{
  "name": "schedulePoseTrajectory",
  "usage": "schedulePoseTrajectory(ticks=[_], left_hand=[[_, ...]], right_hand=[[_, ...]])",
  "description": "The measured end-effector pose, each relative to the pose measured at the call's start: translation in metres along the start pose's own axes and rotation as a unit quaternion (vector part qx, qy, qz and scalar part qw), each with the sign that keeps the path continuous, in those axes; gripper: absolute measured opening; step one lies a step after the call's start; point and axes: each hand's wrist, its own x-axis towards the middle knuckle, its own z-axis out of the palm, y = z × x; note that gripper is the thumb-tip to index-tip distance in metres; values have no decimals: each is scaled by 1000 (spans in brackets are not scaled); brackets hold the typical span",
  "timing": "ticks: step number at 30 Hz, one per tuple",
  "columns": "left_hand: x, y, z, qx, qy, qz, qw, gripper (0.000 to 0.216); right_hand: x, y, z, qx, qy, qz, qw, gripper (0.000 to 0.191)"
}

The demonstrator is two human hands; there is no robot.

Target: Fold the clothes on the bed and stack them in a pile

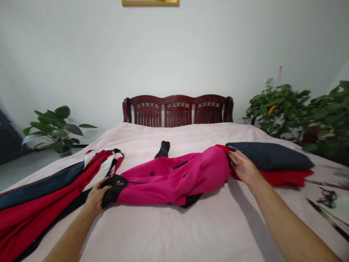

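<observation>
A bright pink jacket (pixel 174 176) with black trim lies stretched across the pale pink bed (pixel 169 233). My left hand (pixel 96 196) is closed on its black collar end at the left. My right hand (pixel 242 167) grips the jacket's other end at the right, fingers curled on the fabric, right beside a folded stack of a dark navy garment (pixel 269 155) on a red one (pixel 286 177).
A heap of red, navy and white clothes (pixel 40 193) lies at the bed's left. A black sock (pixel 163 149) lies behind the jacket. A dark wooden bench (pixel 177 110) stands at the bed's far end. Potted plants (pixel 297 116) flank both sides.
</observation>
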Motion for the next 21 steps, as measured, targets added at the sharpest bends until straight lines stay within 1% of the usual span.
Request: schedulePoseTrajectory(ticks=[1, 3, 5, 6, 7, 8, 9, 11, 13, 14, 15, 17, 19, 21], left_hand=[[0, -6, 0, 15, 12, -7, 1000, 70], [0, -16, -1, 41, 15, -6, 999, 72], [0, -21, -3, 58, 12, 9, 998, 73], [0, -22, -3, 63, 12, 16, 998, 73], [1, -23, -4, 67, 14, 21, 997, 72], [1, -23, -4, 66, 15, 28, 997, 72], [1, -23, -4, 62, 15, 34, 997, 72], [1, -24, -4, 53, 13, 40, 998, 71], [1, -25, -4, 44, 11, 45, 998, 70], [0, -25, -4, 40, 10, 49, 998, 68], [0, -25, -4, 36, 10, 53, 998, 67], [-1, -25, -4, 33, 10, 62, 997, 64], [-1, -26, -5, 32, 13, 68, 997, 61], [-1, -27, -5, 30, 15, 75, 997, 59]], right_hand=[[-6, 9, 6, -15, 12, 16, 1000, 53], [-27, 31, 12, -38, 43, 56, 997, 55], [-54, 53, 14, -85, 60, 68, 992, 48], [-68, 63, 15, -115, 49, 66, 990, 41], [-82, 70, 16, -149, 16, 58, 987, 33], [-94, 75, 18, -182, -33, 39, 982, 26], [-106, 78, 22, -215, -91, 6, 972, 23], [-122, 77, 32, -263, -192, -90, 941, 29], [-131, 72, 44, -305, -240, -186, 903, 38], [-133, 69, 50, -327, -250, -221, 884, 39], [-133, 67, 55, -349, -253, -245, 868, 35], [-132, 63, 63, -377, -245, -271, 851, 20], [-131, 62, 67, -382, -231, -279, 850, 21], [-131, 59, 68, -375, -221, -266, 860, 22]])
